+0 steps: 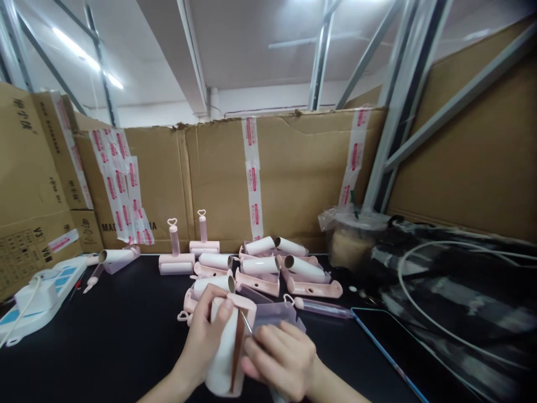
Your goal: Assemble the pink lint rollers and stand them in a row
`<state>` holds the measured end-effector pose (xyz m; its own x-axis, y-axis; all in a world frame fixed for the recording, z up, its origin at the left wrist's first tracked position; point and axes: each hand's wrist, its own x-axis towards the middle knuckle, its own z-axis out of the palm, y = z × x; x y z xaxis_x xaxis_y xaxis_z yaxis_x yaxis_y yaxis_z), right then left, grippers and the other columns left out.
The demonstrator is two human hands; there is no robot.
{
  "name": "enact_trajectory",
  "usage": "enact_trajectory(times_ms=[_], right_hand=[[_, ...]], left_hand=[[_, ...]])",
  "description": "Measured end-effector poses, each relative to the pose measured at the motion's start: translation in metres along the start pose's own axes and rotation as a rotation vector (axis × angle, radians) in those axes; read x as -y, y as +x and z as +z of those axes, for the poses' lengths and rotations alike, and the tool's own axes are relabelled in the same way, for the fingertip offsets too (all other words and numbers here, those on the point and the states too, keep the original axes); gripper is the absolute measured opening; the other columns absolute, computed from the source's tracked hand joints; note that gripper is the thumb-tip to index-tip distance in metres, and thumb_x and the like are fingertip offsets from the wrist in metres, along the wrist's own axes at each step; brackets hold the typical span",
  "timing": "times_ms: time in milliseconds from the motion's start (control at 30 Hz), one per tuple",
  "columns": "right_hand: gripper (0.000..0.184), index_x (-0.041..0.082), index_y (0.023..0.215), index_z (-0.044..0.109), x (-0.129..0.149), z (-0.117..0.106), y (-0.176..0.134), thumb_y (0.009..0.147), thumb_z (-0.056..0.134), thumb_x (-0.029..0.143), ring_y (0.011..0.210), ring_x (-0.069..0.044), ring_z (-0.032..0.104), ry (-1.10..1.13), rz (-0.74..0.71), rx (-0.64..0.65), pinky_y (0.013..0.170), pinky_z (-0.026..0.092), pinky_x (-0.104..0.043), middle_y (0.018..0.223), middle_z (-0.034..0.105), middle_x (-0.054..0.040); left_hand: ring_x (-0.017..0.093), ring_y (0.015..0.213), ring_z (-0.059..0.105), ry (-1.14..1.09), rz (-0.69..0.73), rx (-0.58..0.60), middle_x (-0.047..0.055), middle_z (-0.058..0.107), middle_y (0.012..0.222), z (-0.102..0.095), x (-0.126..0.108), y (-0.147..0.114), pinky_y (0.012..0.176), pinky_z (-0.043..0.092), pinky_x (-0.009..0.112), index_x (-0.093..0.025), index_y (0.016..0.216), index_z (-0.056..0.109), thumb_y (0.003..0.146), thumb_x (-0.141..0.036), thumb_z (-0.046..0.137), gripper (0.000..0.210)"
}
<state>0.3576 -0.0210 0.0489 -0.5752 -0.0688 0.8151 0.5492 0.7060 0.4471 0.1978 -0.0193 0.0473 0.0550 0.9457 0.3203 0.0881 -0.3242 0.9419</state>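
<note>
My left hand (204, 338) is wrapped around a lint roller (221, 352), a white cylinder with a pink end, held upright and a little tilted. A dark brown gap runs down its side. In my closed right hand (281, 358) is a thin metal-tipped tool (246, 323); its tip meets the top of the gap, and my fingers hide the handle. A clear purplish cover (274, 316) lies just behind my right hand. Behind my left hand rests another white roll (213, 285) on a pink holder.
Several white rolls (260, 265) and pink holders (257, 282) lie at the back. Two pink rollers (177, 264) stand with handles up. A power strip (50, 296) is left; a phone-like black panel (394, 347), drink cup (352, 240) and camouflage cloth (453, 285) are right.
</note>
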Motion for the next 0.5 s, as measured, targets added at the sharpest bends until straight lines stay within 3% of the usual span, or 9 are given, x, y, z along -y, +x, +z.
enact_trajectory(times_ms=[100, 200, 300, 367, 433, 500], right_hand=[[0.036, 0.016, 0.065, 0.059, -0.004, -0.002, 0.006, 0.092, 0.040, 0.032, 0.040, -0.010, 0.040, 0.020, -0.050, 0.022, 0.041, 0.025, -0.025, 0.048, 0.051, 0.0001], [0.045, 0.016, 0.067, 0.058, -0.009, -0.014, 0.012, 0.091, 0.033, 0.046, 0.041, -0.010, 0.044, 0.194, 0.046, 0.015, 0.042, 0.031, -0.023, 0.049, 0.052, 0.0004], [0.051, 0.018, 0.086, 0.059, -0.016, -0.031, 0.017, 0.091, 0.021, 0.051, 0.053, -0.012, 0.058, 0.361, 0.354, -0.094, 0.053, 0.043, -0.023, 0.060, 0.060, -0.0019], [0.045, 0.020, 0.095, 0.058, -0.021, -0.037, 0.019, 0.093, 0.022, 0.046, 0.069, -0.015, 0.064, 0.358, 0.553, -0.077, 0.064, 0.047, -0.025, 0.075, 0.066, -0.0051], [0.040, 0.020, 0.096, 0.059, -0.026, -0.035, 0.021, 0.089, 0.033, 0.049, 0.082, -0.019, 0.064, 0.277, 0.534, 0.063, 0.072, 0.048, -0.029, 0.090, 0.068, -0.0088], [0.047, 0.018, 0.095, 0.061, -0.029, -0.027, 0.022, 0.080, 0.043, 0.059, 0.083, -0.023, 0.063, 0.163, 0.378, 0.201, 0.072, 0.047, -0.033, 0.090, 0.067, -0.0109]], left_hand=[[0.011, 0.061, 0.045, -0.101, -0.023, -0.026, -0.003, 0.048, 0.072, 0.001, -0.003, 0.000, 0.054, 0.037, 0.020, -0.021, 0.086, 0.050, 0.081, -0.049, 0.048, 0.028], [0.010, 0.058, 0.046, -0.254, -0.085, -0.050, -0.004, 0.050, 0.069, -0.003, -0.001, 0.006, 0.053, 0.038, 0.020, -0.021, 0.088, 0.049, 0.078, -0.052, 0.051, 0.032], [0.013, 0.057, 0.052, -0.423, -0.157, -0.092, -0.002, 0.054, 0.068, -0.009, -0.003, 0.012, 0.052, 0.042, 0.022, -0.021, 0.093, 0.048, 0.078, -0.056, 0.048, 0.038], [0.015, 0.059, 0.057, -0.498, -0.164, -0.079, 0.000, 0.058, 0.072, -0.012, -0.008, 0.014, 0.054, 0.045, 0.026, -0.021, 0.099, 0.047, 0.077, -0.056, 0.050, 0.041], [0.017, 0.062, 0.060, -0.533, -0.156, -0.052, 0.001, 0.061, 0.076, -0.014, -0.015, 0.013, 0.058, 0.048, 0.029, -0.021, 0.103, 0.046, 0.071, -0.049, 0.062, 0.045], [0.017, 0.065, 0.061, -0.535, -0.168, -0.042, 0.002, 0.063, 0.080, -0.016, -0.020, 0.012, 0.062, 0.050, 0.029, -0.021, 0.106, 0.046, 0.064, -0.039, 0.072, 0.053]])
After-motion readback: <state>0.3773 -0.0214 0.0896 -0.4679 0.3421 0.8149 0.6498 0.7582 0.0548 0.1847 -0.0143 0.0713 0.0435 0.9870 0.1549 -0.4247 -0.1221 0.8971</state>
